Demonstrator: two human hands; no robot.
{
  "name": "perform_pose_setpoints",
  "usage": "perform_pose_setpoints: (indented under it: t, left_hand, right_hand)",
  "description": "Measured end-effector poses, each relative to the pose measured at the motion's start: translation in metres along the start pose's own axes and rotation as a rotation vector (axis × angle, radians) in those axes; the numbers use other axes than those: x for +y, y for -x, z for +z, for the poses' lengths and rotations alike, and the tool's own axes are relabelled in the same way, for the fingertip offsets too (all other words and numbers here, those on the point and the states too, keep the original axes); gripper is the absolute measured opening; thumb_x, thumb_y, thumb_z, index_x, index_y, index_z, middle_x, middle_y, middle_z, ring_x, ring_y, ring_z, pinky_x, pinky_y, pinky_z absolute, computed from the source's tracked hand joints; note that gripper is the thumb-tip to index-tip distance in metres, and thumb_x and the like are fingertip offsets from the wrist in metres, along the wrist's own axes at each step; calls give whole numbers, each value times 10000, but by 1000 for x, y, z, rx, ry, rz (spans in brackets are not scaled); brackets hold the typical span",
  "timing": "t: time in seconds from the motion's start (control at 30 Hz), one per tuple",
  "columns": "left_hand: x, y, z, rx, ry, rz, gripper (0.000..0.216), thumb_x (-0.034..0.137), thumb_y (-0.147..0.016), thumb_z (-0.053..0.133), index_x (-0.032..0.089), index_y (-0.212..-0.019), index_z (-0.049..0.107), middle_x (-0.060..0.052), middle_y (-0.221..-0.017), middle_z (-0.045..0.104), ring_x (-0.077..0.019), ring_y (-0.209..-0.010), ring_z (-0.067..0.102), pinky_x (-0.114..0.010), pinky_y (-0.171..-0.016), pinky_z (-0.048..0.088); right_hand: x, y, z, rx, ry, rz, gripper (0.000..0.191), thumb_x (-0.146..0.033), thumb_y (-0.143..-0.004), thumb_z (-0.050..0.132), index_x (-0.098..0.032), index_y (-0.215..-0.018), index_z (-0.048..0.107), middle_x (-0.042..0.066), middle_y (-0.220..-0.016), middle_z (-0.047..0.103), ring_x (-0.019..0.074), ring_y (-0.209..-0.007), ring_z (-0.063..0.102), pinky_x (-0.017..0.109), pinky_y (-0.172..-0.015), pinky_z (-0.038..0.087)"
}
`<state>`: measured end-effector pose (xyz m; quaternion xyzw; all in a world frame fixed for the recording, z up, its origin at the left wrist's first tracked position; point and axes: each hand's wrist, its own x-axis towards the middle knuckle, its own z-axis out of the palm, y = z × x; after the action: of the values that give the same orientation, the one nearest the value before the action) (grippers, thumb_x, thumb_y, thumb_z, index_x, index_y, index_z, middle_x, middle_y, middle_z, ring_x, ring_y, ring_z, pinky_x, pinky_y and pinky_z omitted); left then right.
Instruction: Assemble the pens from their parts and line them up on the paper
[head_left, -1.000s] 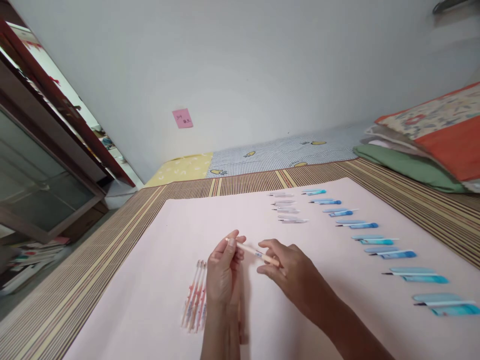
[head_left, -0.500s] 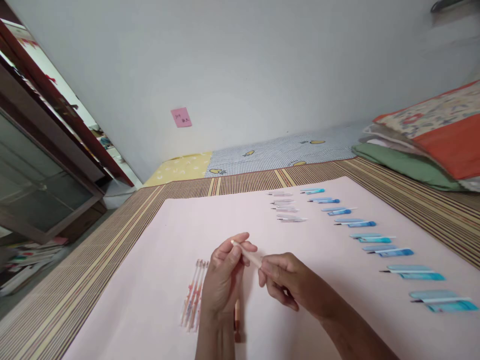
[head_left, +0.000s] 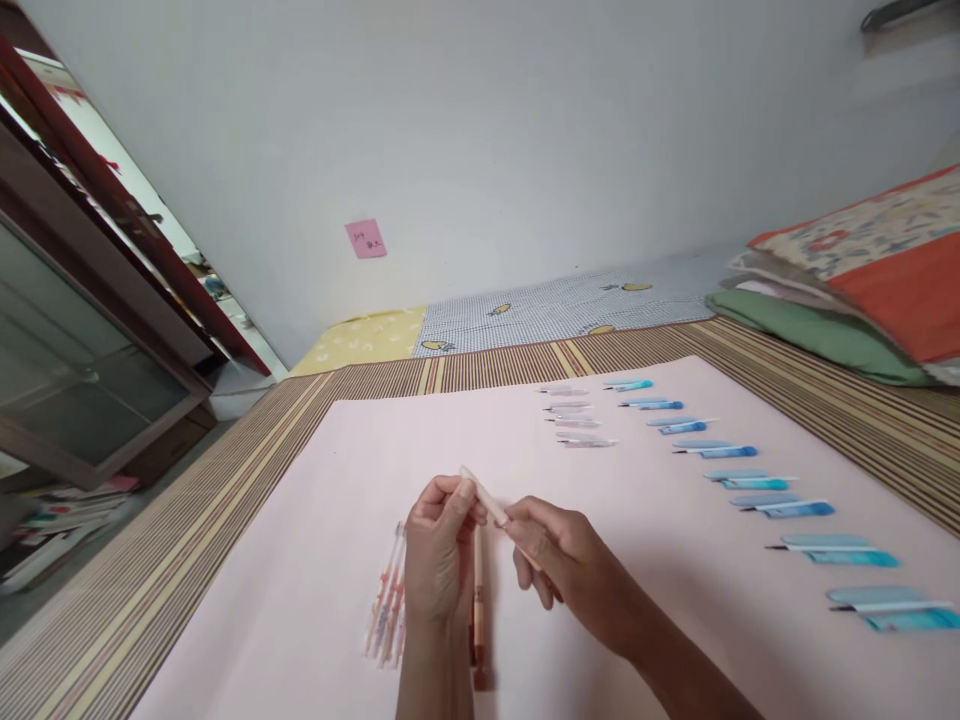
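Note:
A pale pink pen is held slantwise above the pink sheet, between my two hands. My left hand pinches its upper end between thumb and fingers. Around its lower end, the fingers of my right hand are closed, hiding most of that half. Beside my left wrist lies an orange-brown pen, partly covered by the hand. On the other side of that wrist sits a bunch of slim clear pens with orange marks, also partly hidden.
The pink sheet lies on a striped mat. Blue pens taken into parts run down its right side, with several pale pen parts at the back. Folded bedding is piled at the far right.
My right hand has shifted slightly left, and the pen now slants more steeply. My left hand's fingers have curled in closer around its upper end.

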<state>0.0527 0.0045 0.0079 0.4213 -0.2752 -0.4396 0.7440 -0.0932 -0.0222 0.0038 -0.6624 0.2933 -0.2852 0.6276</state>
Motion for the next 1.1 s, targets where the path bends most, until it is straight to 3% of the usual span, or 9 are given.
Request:
perform_pose_setpoints:
  t: [0.17, 0.3, 0.4, 0.57, 0.7, 0.8, 0.87, 1.0, 1.1]
  left_hand:
    - [-7, 0, 7, 167, -36, 12, 282, 319, -659, 844, 150, -723, 628, 18, -585, 589, -81, -536, 493, -199, -557, 402]
    - [-11, 0, 4, 157, -72, 14, 302, 327, -666, 841, 156, -677, 593, 14, -565, 591, -84, -536, 485, -203, -556, 390]
    - [-10, 0, -1, 118, -80, 12, 287, 326, -698, 822, 154, -670, 594, 15, -588, 590, -85, -570, 493, -207, -608, 404]
    - [-3, -1, -5, -39, -73, -31, 229, 316, -763, 773, 143, -709, 633, -5, -705, 617, -77, -597, 481, -211, -641, 410]
    - [1, 1, -5, -107, -58, -33, 207, 324, -776, 760, 132, -782, 684, -24, -777, 637, -66, -592, 469, -200, -621, 408]
    - [3, 0, -6, -92, -67, -72, 244, 346, -748, 784, 120, -784, 700, -34, -775, 649, -60, -574, 470, -192, -591, 407]
    - [5, -3, -11, -11, -106, -96, 301, 383, -729, 794, 117, -846, 718, -72, -861, 685, -73, -593, 513, -193, -560, 409]
    - [11, -10, -30, 269, -74, -22, 369, 408, -757, 759, 123, -987, 714, -112, -1005, 694, -98, -639, 574, -185, -500, 406]
    - [17, -14, -43, 411, 53, 13, 258, 287, -743, 761, 116, -931, 714, -74, -903, 677, -86, -607, 555, -172, -477, 406]
  right_hand:
    - [16, -2, 9, 372, 692, -267, 202, -343, -974, 490, -209, -840, 562, 13, -674, 606, 167, -610, 480, 268, -586, 306]
    - [28, -5, 11, 480, 937, -450, 313, -272, -1009, 392, -203, -736, 529, 22, -611, 570, 166, -557, 395, 288, -578, 249]
    - [26, -5, 9, 375, 769, -349, 336, -307, -1016, 372, -206, -718, 488, 0, -592, 527, 152, -560, 412, 273, -567, 257]
    - [11, -1, 5, 57, 124, -49, 370, -427, -1004, 396, -198, -736, 507, -62, -545, 424, 87, -483, 361, 225, -500, 278]
    - [7, 0, 5, -24, -124, 40, 357, -477, -965, 450, -177, -812, 569, -94, -496, 365, 60, -406, 251, 221, -428, 210]
    - [5, -1, -1, -58, -111, 67, 377, -489, -953, 444, -166, -847, 607, -51, -554, 499, 64, -399, 349, 221, -413, 238]
    - [7, -2, -8, -14, 44, 41, 348, -448, -934, 485, -163, -809, 642, -8, -670, 572, 79, -484, 451, 217, -442, 296]
    - [26, -2, -11, 129, 374, 84, 283, -319, -900, 513, -180, -657, 551, -41, -603, 466, 79, -477, 469, 201, -438, 320]
    - [49, -4, 4, 67, 398, 237, 247, -295, -904, 463, -203, -675, 471, -74, -514, 412, 78, -338, 447, 195, -359, 287]
